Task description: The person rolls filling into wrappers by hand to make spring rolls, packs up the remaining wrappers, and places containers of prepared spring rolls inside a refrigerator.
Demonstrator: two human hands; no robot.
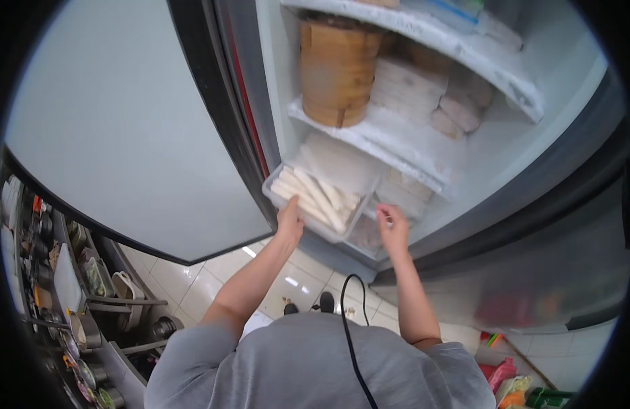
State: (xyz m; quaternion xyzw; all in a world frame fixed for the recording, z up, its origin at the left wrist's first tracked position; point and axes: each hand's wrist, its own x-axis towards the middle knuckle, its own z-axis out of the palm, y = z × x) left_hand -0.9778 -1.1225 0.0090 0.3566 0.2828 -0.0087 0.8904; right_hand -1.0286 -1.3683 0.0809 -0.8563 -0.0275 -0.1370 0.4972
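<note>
A clear plastic tub holds several long white sticks of food whose kind I cannot make out. It juts out from the bottom shelf level of an upright freezer. My left hand grips the tub's front left rim, thumb on top. To the tub's right, my right hand hovers with loosely bent fingers and nothing visible in them. Just behind and below that hand is a second clear container with pinkish-brown contents. Its fingers appear apart from both containers.
The freezer door stands wide open on the left. Frosted shelves above hold a bamboo steamer stack and bagged food. A black cable hangs across my front. Counter with pans lies lower left.
</note>
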